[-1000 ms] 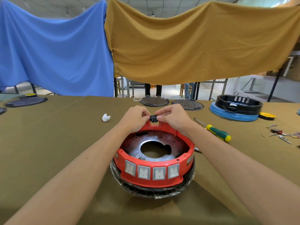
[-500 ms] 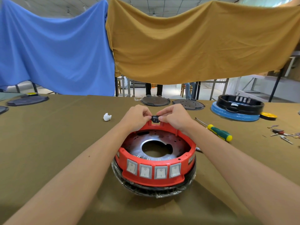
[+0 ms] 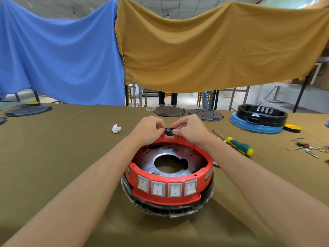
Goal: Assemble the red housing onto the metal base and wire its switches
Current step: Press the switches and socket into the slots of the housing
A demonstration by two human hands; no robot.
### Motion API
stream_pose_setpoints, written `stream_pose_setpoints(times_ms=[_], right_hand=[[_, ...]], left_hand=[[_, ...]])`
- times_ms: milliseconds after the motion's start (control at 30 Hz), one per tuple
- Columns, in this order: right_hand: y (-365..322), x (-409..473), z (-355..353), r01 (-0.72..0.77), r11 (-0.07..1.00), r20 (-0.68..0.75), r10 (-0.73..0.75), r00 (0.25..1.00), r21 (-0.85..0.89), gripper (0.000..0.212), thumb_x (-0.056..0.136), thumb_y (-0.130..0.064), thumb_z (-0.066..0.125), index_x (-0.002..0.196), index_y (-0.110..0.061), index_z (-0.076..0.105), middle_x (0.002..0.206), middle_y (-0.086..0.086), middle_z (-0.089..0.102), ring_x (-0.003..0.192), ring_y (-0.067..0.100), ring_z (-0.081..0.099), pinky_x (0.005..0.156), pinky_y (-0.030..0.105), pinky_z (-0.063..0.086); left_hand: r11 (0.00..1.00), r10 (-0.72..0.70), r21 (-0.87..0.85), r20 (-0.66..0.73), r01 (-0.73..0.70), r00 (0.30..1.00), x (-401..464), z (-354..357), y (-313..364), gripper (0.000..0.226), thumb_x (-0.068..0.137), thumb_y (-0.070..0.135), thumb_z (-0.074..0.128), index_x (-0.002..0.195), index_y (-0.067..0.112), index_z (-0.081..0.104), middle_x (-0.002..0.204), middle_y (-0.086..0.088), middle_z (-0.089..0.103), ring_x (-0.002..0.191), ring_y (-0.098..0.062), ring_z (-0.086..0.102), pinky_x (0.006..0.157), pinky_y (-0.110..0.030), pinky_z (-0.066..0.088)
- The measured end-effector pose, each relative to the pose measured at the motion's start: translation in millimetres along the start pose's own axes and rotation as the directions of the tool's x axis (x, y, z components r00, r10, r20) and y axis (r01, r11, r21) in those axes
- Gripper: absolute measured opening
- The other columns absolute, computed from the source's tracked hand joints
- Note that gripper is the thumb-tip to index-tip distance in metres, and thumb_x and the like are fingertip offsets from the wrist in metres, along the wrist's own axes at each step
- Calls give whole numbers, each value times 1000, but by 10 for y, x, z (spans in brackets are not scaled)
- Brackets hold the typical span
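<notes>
Workshop: cloth-covered bench, screwdriver, spare housings, hung drapes.

One head-worn wide-angle view — it looks forward and down across the table, close over the red housing, with hanging cloths behind.

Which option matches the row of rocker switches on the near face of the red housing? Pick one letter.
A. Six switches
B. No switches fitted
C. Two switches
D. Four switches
D: four grey rocker switches sit side by side in the near face of the red housing, while both hands, left hand and right hand, pinch a small black socket at the far rim.
</notes>
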State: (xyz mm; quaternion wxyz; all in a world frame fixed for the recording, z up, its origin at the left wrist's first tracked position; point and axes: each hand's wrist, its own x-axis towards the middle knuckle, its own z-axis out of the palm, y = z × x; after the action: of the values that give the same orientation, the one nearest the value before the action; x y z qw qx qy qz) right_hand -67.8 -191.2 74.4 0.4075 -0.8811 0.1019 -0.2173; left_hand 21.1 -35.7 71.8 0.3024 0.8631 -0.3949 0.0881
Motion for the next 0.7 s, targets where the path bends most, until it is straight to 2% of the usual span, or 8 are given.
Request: stream_pose_setpoints(times_ms=[67,167,233,333,433,500,567,700], right_hand=[[2,0,3,11,1000,-3,-11,1000,-17,15,84,-10,73,92,-21,78,85,0,75,88,14,69,87,34,56],[0,5,6,30,999,6,-30,1000,-41,16,85,-9,73,95,-20,78,86,-1,75,87,13,69,87,32,55],[0,6,9,41,997,12,-40,999,-58,16,85,-9,72,97,-19,78,85,0,76,86,13,69,86,31,54],[5,10,15,52,996,21,-50,999,-77,17,85,-9,72,97,-19,78,86,1,76,86,12,69,84,29,53],[8,18,11,44,998,31,-42,999,-47,17,85,-9,71,96,-20,79,86,-1,76,87,13,68,83,30,53],[0,19,10,42,999,31,-42,999,-22,16,86,-11,69,95,-20,79,86,-4,74,87,11,66,80,28,51],[-11,20,8,44,999,17,-44,999,6,16,89,-14,66,94,-21,80,85,-6,74,87,8,64,77,27,48],[-28,-1,9,72,996,16,-71,997,-50,23,89,-9,62,94,-21,80,88,-5,74,90,10,64,78,25,46]], left_hand=[[999,17,28,2,-17,1000,-1,-6,11,12,92,17,61,89,20,72,87,5,65,83,-13,59,63,-18,37],[994,38,99,21,-40,999,-4,-12,35,13,90,16,60,89,20,72,90,2,65,86,-18,61,72,-29,44],[990,47,131,36,-52,998,-5,-18,43,14,90,16,59,90,20,72,94,-2,66,87,-20,61,75,-31,46],[982,70,175,46,-77,996,-28,-2,42,20,89,12,56,99,16,73,99,-4,66,89,-21,59,75,-30,43],[990,93,111,-20,-91,995,-58,3,53,28,88,8,54,109,17,70,98,2,63,88,-17,58,78,-28,43],[992,107,82,-90,-100,990,-58,-5,57,30,87,5,53,103,19,73,93,6,60,83,-12,54,76,-25,39],[988,124,104,-90,-114,988,-59,-13,59,34,86,2,50,99,19,76,93,6,61,84,-10,50,75,-24,36],[980,136,153,-37,-128,990,-51,-25,58,40,91,-1,44,105,16,77,109,-2,67,96,-19,56,81,-27,39]])
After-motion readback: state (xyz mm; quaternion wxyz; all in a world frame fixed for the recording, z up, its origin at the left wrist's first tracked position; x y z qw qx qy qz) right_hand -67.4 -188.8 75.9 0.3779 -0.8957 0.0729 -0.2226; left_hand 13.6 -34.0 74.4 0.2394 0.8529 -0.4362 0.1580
